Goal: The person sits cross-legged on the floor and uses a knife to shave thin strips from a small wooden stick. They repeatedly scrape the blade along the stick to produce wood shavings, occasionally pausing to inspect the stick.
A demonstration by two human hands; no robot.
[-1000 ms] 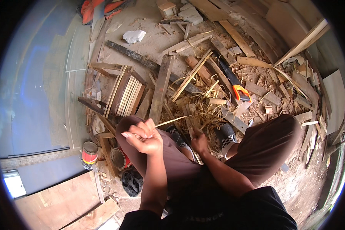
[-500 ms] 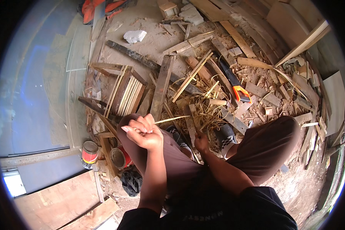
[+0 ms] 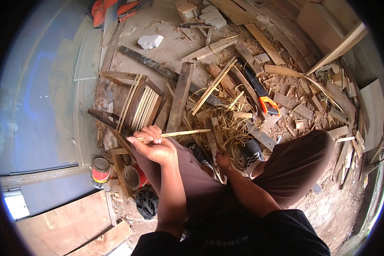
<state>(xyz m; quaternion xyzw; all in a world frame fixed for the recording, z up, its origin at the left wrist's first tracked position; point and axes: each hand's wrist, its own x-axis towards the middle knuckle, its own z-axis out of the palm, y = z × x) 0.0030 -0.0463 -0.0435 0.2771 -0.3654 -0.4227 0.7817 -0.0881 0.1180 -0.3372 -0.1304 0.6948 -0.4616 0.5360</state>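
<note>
My left hand (image 3: 152, 145) is closed round a thin, pale bamboo-like strip (image 3: 187, 132). The strip's pointed end reaches right, over the gap between my knees. Low between my shins, my right hand (image 3: 222, 158) is a closed fist. A narrow brown, blade-like piece (image 3: 216, 133) runs up from that fist; whether it is a knife or a wood slat I cannot tell. Past the fist lies a tangle of thin curled shavings (image 3: 234, 128). Two longer pale strips (image 3: 214, 86) rest across wood beyond it. Left of them, a wooden frame (image 3: 158, 87) holds several pale slats (image 3: 145, 109).
A handsaw (image 3: 260, 91) with an orange handle lies among boards and wood chips at right. Two red cans (image 3: 100, 170) and a black plastic bag (image 3: 146, 204) stand near my left knee. A white lump (image 3: 150, 41) sits on the far floor. Large sheets (image 3: 42, 98) line the left.
My left hand has turned and shifted slightly left and down, and more of the strip now shows across its fingers. My right hand stays almost where it was.
</note>
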